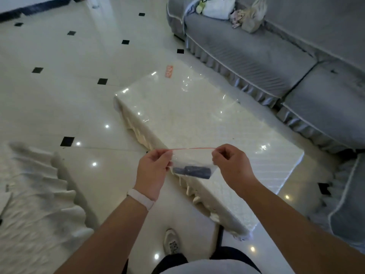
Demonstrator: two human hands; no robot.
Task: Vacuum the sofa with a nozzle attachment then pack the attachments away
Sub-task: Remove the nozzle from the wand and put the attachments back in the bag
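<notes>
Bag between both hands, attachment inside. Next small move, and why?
Probably slide a pinch along the red strip to seal the bag: left hand and right hand hold its top corners, strip taut, and the attachment already sits inside. I can't tell if it's closed.

Dark attachment (191, 171) inside clear bag (192, 157): outline smeared by the plastic, possibly a short nozzle; type not resolvable. Bag's upper corners hidden behind fingers of left hand (153, 171) and right hand (232, 165). Sofa (256, 60) cut off at top and right edges. Orange label (168, 71): print too small to read. Draped furniture (35, 194) at left: blurred, cropped.
</notes>
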